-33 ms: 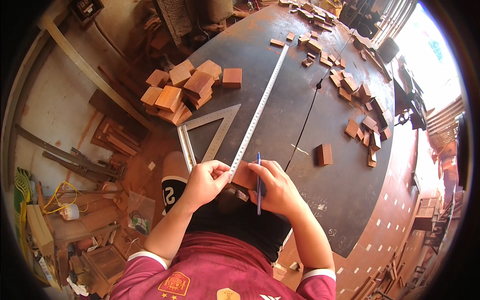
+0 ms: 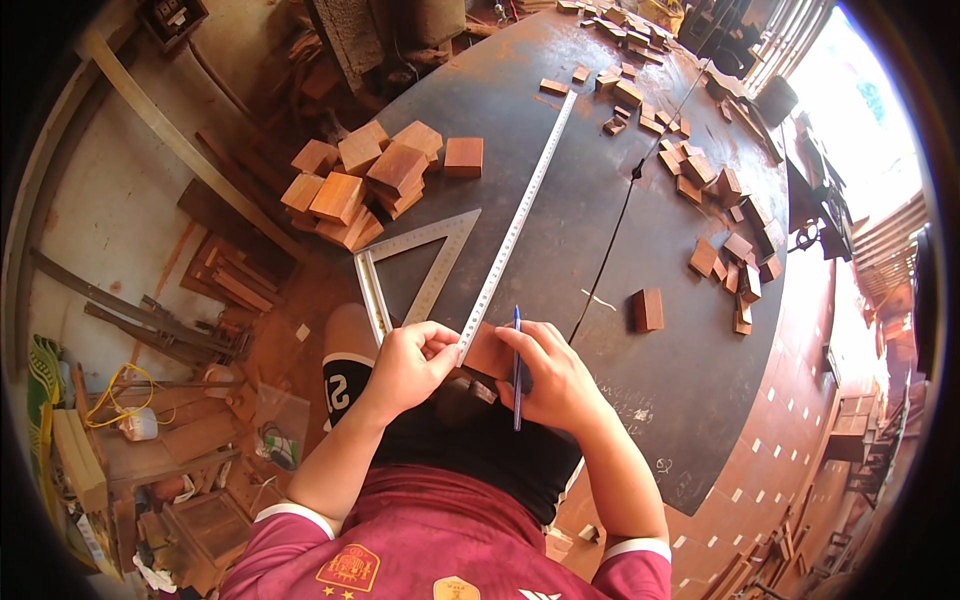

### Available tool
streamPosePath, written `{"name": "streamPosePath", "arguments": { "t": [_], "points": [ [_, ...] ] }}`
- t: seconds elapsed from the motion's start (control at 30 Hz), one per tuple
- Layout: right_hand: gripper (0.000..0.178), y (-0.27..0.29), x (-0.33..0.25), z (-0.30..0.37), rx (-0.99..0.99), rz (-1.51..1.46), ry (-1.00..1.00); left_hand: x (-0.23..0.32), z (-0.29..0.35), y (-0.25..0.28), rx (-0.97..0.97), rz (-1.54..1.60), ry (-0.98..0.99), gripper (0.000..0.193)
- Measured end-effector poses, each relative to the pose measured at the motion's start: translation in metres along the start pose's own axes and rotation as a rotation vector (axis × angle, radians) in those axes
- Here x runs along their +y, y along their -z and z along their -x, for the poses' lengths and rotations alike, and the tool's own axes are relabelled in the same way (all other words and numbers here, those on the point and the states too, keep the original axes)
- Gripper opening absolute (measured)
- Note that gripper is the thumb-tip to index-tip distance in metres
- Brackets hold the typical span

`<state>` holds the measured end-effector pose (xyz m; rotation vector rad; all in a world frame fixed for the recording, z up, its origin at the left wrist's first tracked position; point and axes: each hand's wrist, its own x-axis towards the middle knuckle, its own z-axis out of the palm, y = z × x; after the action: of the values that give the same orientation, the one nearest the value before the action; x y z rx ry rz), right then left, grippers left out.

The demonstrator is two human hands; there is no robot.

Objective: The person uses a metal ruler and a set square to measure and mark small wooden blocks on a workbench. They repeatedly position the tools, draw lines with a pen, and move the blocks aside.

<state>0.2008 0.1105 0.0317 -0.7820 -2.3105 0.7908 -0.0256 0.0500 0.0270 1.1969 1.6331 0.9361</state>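
Observation:
A long white ruler (image 2: 517, 226) lies slantwise across the dark table, its near end over a small wooden block (image 2: 489, 352). My left hand (image 2: 415, 362) is closed, thumb and fingertips pinching the ruler's near end by the block's left side. At the block's right side, my right hand (image 2: 551, 372) has a blue pen (image 2: 517, 372) tucked upright between its fingers, and its fingertips rest against the block. A metal triangle square (image 2: 445, 262) lies left of the ruler. Beneath the block, a small roundish item (image 2: 482, 391) shows partly at the table's edge.
Stacked wooden blocks (image 2: 340, 197) stand at the table's left edge, with a single block (image 2: 463, 157) beside them. More blocks (image 2: 700, 168) are scattered along the right and far sides. One block (image 2: 648, 310) stands alone right of the seam in the dark tabletop (image 2: 690, 400).

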Motion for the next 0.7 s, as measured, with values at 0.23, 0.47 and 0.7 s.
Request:
{"name": "streamPosePath", "arguments": {
  "t": [0.23, 0.47, 0.7],
  "points": [
    [0.066, 0.0, 0.001, -0.001, -0.011, 0.01, 0.001, -0.003, -0.001, 0.001, -0.004, 0.017, 0.009, 0.015],
    [0.059, 0.003, 0.001, -0.008, 0.059, 0.033, 0.046, 0.001, -0.004, -0.001, 0.012, 0.024, 0.01, 0.012],
    [0.029, 0.001, 0.011, -0.008, 0.188, -0.104, 0.051, -0.004, -0.004, -0.001, 0.006, 0.052, -0.011, 0.015]
  ]
}}
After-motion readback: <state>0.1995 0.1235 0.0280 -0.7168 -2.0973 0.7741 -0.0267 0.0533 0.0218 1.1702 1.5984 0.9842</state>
